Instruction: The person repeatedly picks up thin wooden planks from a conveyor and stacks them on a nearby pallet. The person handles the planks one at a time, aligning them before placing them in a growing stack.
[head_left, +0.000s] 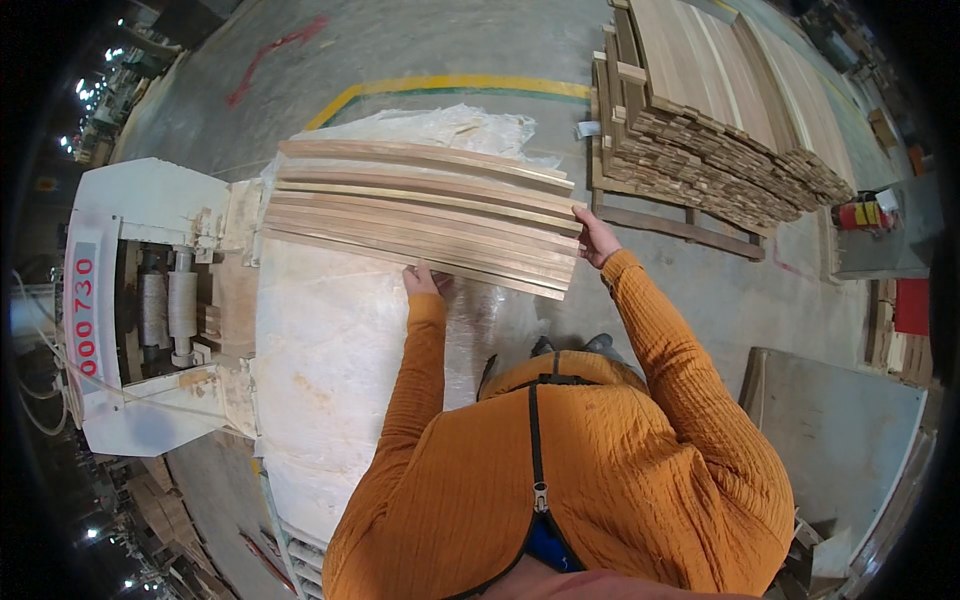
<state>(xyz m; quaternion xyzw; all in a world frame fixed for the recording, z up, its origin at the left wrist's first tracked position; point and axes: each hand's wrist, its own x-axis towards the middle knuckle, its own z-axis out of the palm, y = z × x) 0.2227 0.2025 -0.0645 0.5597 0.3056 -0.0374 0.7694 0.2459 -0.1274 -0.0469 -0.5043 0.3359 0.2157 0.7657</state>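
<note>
Several long, narrow wooden slats (420, 215) lie side by side across the far part of a plastic-covered table (330, 330), with gaps between some at the far side. My right hand (597, 238) is closed on the slats' right ends, its thumb and fingers at the end faces. At the near long edge, my left hand (422, 281) grips the nearest slats, the fingers partly hidden beneath them. The slats' right ends reach out past the table toward my right hand.
A white roller machine (150, 190) with rollers (182, 305) adjoins the table's left side. Stacked wooden boards (700, 130) stand on a pallet (680, 228) at the far right. A grey panel (840, 430) is at my right. Yellow line (450, 83) marks the floor beyond.
</note>
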